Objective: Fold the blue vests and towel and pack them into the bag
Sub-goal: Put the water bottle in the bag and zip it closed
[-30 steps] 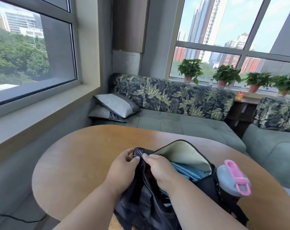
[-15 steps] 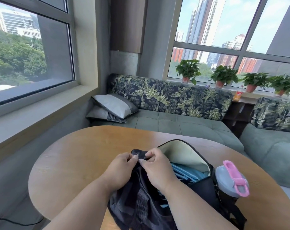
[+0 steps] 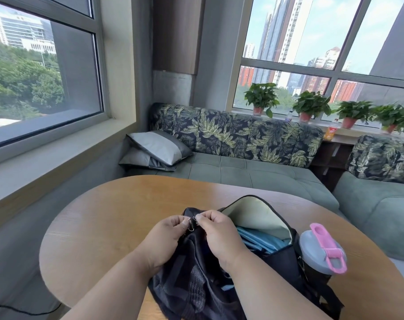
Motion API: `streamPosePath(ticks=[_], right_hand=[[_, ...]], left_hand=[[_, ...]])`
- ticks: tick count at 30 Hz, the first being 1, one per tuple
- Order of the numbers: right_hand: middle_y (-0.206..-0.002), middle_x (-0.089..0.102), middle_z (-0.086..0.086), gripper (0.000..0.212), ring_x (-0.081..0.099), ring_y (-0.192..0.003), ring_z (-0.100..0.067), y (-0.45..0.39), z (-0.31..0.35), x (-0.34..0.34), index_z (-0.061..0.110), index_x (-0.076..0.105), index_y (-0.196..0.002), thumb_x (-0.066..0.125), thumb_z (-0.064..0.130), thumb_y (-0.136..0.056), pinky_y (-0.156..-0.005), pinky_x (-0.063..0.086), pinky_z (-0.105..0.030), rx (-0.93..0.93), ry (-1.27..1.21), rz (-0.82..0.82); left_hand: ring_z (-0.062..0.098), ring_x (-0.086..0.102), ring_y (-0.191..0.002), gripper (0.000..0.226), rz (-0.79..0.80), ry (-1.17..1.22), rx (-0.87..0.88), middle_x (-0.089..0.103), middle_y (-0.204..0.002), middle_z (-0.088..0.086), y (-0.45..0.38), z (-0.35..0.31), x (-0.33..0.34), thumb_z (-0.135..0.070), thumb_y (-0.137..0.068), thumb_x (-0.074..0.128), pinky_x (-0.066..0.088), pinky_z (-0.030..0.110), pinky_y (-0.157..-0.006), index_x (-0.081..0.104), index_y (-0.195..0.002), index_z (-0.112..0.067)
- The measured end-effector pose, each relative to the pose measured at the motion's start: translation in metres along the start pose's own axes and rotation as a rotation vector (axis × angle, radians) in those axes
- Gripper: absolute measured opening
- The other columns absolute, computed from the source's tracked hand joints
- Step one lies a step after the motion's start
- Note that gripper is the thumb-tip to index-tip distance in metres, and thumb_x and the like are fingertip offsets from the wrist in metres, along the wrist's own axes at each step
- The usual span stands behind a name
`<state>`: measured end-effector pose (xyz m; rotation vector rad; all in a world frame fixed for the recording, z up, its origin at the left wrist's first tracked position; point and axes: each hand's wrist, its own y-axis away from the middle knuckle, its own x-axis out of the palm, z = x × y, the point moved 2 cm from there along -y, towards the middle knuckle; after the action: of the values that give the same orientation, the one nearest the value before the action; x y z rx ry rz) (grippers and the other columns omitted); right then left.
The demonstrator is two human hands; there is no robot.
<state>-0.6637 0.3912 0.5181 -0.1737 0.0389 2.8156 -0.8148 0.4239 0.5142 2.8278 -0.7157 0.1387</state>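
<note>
While bag [image 3: 219, 280] lies on table [image 3: 108, 218], left hand [image 3: 166, 241], right hand [image 3: 219, 234] pinch zipper pulls [image 3: 191, 224].

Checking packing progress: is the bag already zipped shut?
No: the bag gapes open, its pale lining and the blue fabric inside showing.
</note>
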Motion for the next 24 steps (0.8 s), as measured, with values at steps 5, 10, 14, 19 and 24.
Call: streamPosePath(ticks=[5, 10, 14, 19, 24], right_hand=[[-0.079, 0.073, 0.005, 0.020, 0.062, -0.072, -0.005, 0.003, 0.001, 0.002, 0.017, 0.073, -0.090, 0.075, 0.037, -0.093, -0.075, 0.052, -0.025, -0.027, 0.047, 0.027], [-0.077, 0.072, 0.006, 0.023, 0.065, -0.071, -0.007, 0.004, 0.004, 0.004, 0.021, 0.073, -0.097, 0.084, 0.035, -0.082, -0.074, 0.054, -0.025, -0.041, 0.132, 0.047], [-0.079, 0.077, 0.005, 0.014, 0.068, -0.068, -0.002, 0.007, 0.010, 0.002, 0.023, 0.074, -0.093, 0.083, 0.030, -0.086, -0.069, 0.053, -0.019, -0.108, 0.258, -0.018], [-0.075, 0.076, 0.001, 0.009, 0.055, -0.057, -0.003, 0.016, 0.011, 0.001, 0.022, 0.072, -0.088, 0.069, 0.025, -0.095, -0.061, 0.046, -0.021, -0.128, 0.254, -0.058], [-0.069, 0.074, 0.000, 0.013, 0.050, -0.050, -0.007, 0.015, 0.013, -0.003, 0.020, 0.074, -0.085, 0.066, 0.017, -0.095, -0.052, 0.042, -0.023, -0.047, 0.266, -0.138]], left_hand=[[0.032, 0.070, -0.090, 0.031, -0.011, 0.019, 0.009, 0.074, -0.110, 0.028, -0.001, 0.000, -0.004, -0.029, -0.111, 0.053, 0.057, 0.049, -0.092, 0.071, -0.116, -0.005], [0.027, 0.068, -0.083, 0.029, -0.018, 0.057, 0.008, 0.075, -0.097, 0.021, -0.002, 0.002, -0.007, -0.030, -0.109, 0.057, 0.057, 0.041, -0.078, 0.071, -0.112, -0.004], [0.025, 0.068, -0.078, 0.028, -0.029, 0.074, 0.012, 0.074, -0.092, 0.018, 0.001, 0.000, -0.006, -0.026, -0.110, 0.055, 0.057, 0.034, -0.069, 0.072, -0.111, -0.002], [0.026, 0.067, -0.081, 0.029, -0.066, 0.079, 0.004, 0.075, -0.093, 0.017, 0.000, -0.001, -0.007, -0.029, -0.110, 0.055, 0.055, 0.038, -0.075, 0.073, -0.108, -0.006], [0.021, 0.068, -0.078, 0.032, -0.175, -0.072, 0.012, 0.076, -0.086, 0.006, -0.002, -0.001, -0.007, -0.039, -0.111, 0.049, 0.055, 0.037, -0.072, 0.071, -0.104, -0.016]])
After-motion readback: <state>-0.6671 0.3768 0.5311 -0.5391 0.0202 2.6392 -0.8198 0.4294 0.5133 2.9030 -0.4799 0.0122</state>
